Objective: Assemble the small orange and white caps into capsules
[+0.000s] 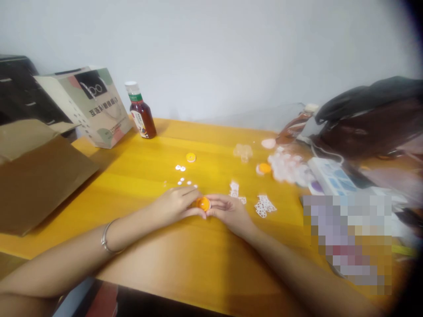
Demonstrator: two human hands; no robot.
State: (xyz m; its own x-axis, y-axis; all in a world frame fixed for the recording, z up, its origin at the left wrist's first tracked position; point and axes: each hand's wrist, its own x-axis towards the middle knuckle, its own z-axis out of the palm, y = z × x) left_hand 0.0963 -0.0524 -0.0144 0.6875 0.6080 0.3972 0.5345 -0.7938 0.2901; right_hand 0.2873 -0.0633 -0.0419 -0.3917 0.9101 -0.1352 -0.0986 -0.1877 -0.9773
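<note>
Between my two hands, just above the wooden table [158, 255], is a small round orange piece with a pale rim [204, 204]. My left hand [180, 202] pinches it from the left, thumb below and fingers above. From the right, my right hand [229, 211] grips its edge with thumb and fingertips. Beyond the hands lie small white discs [180, 168] and a similar orange-and-white round piece [191, 157]. White lattice-like cutouts [265, 206] rest to the right of my right hand. Blur hides the finer details.
A cardboard box [42, 176] and a paper bag [102, 110] stand at left, near a dark red bottle [142, 112]. On the right are another orange round piece [264, 168], a cluster of pale round items [289, 165], a blue-and-white box [333, 176] and a dark bag [370, 119].
</note>
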